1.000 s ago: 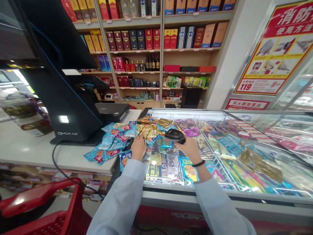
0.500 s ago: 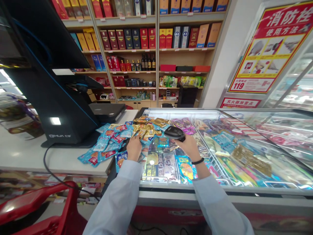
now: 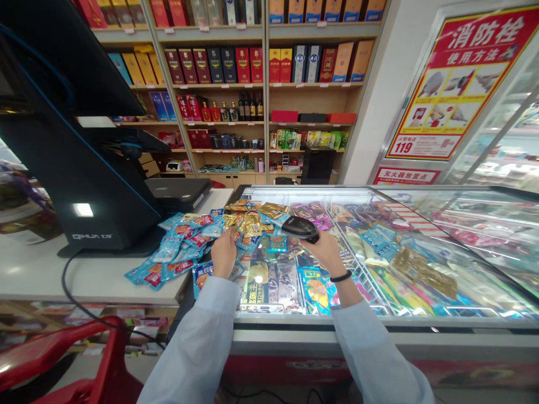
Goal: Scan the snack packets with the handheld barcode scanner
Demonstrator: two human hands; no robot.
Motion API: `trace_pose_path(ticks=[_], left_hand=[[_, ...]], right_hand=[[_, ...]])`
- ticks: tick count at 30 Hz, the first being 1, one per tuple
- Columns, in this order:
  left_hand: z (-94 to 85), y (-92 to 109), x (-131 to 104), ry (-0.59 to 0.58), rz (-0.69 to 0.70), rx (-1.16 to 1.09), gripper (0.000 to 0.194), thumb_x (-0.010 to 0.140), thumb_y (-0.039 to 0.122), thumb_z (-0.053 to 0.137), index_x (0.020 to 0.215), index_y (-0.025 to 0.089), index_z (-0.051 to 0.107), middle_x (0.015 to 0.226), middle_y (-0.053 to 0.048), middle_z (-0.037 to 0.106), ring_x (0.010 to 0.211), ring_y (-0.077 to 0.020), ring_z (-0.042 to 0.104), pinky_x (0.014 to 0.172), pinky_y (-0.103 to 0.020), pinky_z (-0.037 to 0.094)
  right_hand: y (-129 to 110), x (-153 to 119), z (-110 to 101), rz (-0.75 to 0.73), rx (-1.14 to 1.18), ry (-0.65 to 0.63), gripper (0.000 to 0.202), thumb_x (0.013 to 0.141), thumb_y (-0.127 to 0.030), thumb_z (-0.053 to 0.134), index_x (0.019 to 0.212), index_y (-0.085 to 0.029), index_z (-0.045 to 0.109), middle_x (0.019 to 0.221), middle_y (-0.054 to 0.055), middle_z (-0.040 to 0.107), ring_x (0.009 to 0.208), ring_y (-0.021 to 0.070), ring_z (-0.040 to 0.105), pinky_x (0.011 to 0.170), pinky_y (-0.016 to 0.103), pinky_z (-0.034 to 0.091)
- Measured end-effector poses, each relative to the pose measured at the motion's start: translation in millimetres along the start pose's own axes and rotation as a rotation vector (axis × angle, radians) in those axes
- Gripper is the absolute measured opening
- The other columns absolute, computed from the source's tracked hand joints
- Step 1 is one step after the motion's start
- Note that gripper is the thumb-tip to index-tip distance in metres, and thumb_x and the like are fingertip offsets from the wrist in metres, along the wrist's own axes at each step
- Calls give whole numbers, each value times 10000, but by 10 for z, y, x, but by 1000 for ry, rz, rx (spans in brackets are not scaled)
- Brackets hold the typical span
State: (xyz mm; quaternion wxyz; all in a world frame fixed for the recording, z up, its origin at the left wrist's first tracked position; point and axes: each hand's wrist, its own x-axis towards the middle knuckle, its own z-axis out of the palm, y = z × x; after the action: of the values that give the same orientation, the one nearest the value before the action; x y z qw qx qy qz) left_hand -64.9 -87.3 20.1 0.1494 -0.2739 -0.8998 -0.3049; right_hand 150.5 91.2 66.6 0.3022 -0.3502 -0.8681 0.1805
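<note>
My right hand point(image 3: 326, 251) is wrapped around the handle of a black barcode scanner point(image 3: 300, 226), its head pointing left over the glass lid. My left hand point(image 3: 224, 253) is at the near edge of a heap of small snack packets, fingers closed on one packet that they mostly hide. Gold packets point(image 3: 251, 223) lie just beyond its fingertips on the glass. Blue and red packets point(image 3: 179, 247) spread to its left across the counter corner.
Beneath the glass of the chest freezer point(image 3: 295, 335) are bagged frozen goods. A black checkout terminal point(image 3: 96, 224) stands on the white counter point(image 3: 101, 280), its cable hanging over the front edge. A red plastic frame point(image 3: 112, 359) is at lower left. Boxed bottles fill shelves behind.
My left hand has shifted slightly left, off the gold packets toward the blue ones. The scanner stays in my right hand, nearly still. The whole view has moved slightly.
</note>
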Motion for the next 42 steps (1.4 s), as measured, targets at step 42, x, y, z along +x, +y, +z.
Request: trace_pose_path(ticks=[42], left_hand=[[278, 95, 36, -78, 20, -569, 286, 824, 332, 468, 859, 138, 674, 820, -58, 689, 781, -192, 614, 729, -295, 471]], right_hand=[[6, 26, -20, 8, 121, -35, 342, 720, -450, 630, 859, -151, 720, 743, 94, 714, 786, 283, 676, 598, 274, 422]])
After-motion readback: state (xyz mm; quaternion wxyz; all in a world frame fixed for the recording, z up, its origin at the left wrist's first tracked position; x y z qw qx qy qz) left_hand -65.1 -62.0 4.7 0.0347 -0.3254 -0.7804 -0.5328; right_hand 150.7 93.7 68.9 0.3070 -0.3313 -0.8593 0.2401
